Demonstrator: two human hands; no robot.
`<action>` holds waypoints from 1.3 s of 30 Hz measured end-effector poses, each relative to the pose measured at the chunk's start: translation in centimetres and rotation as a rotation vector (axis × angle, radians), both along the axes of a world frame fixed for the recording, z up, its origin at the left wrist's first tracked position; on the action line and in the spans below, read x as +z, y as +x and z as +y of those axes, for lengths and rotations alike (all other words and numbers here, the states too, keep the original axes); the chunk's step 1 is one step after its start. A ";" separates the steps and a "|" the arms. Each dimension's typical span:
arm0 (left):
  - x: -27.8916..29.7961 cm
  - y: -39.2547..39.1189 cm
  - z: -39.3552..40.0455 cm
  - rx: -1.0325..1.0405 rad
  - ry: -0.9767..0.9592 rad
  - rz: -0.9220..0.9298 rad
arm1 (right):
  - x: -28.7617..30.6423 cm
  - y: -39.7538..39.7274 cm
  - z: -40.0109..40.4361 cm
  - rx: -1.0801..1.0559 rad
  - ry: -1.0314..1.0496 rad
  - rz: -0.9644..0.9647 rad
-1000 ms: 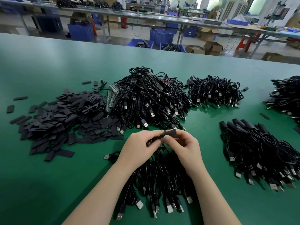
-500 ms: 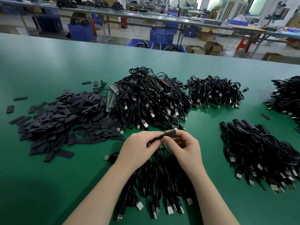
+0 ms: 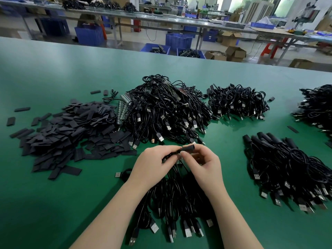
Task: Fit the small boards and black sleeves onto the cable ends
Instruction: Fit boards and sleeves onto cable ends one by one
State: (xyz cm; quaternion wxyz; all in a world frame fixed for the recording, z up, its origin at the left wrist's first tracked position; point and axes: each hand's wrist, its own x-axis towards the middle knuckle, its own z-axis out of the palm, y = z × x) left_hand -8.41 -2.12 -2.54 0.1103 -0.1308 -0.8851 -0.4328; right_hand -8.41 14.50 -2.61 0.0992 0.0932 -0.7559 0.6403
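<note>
Left hand: left hand [image 3: 152, 164] pinches a thin black cable end [image 3: 170, 156] above the green table [image 3: 53, 203].
Right hand: right hand [image 3: 204, 164] pinches a short black tubular sleeve [image 3: 188, 148] at that end.
Loose sleeves: heap of flat black sleeves [image 3: 68, 130], far left.
Bundle: black USB cables [image 3: 176, 203] under both wrists.

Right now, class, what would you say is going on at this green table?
A person is assembling cables. Both hands, left and right, pinch one black sleeve over a cable end above a bundle of cables. A heap of flat sleeves lies to the left, a big cable pile behind, and cables already sleeved to the right.
</note>
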 end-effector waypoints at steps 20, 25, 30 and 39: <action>-0.1 -0.1 -0.1 -0.016 0.070 -0.034 | -0.5 -0.3 0.0 0.029 0.037 -0.043; -0.1 -0.1 0.0 -0.001 0.069 -0.035 | -0.2 -0.1 0.1 0.063 -0.039 -0.085; -0.4 -0.3 0.0 0.022 0.039 -0.030 | 0.0 -0.1 0.1 0.049 -0.137 -0.062; -0.4 -0.3 -0.3 0.009 0.023 -0.071 | -0.2 -0.5 0.2 0.038 -0.093 -0.095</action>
